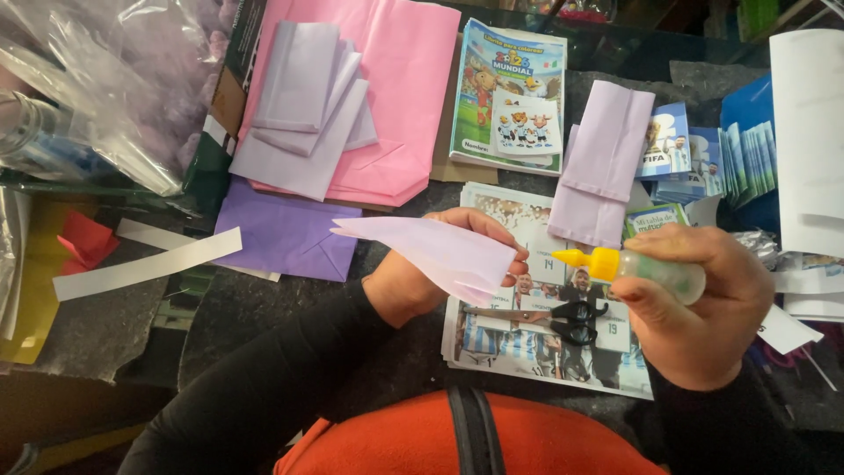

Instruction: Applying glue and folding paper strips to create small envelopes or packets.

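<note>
Holding a folded lilac paper (pixel 440 251) up over the dark table (pixel 264 308), the left hand (pixel 413 281) pinches it while the right hand (pixel 703 303) grips a glue bottle (pixel 637 268) pointed at it — no glue shows on the paper yet, and 1 pair of scissors (pixel 549 318) lies below.

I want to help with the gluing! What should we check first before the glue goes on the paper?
1. Paper held firmly: ok. The left hand pinches the folded pale lilac paper at its right end.
2. Glue bottle gripped: ok. The right hand wraps around the glue bottle.
3. Nozzle aimed at the paper: ok. The yellow nozzle points left at the paper's edge, a small gap apart.
4. Nozzle open: cannot tell from this view.
5. Scissors out of the way: ok. The black scissors lie closed on the printed sheet below both hands.
6. Surface protected from drips: ok. The printed sheet lies under the nozzle.
</note>
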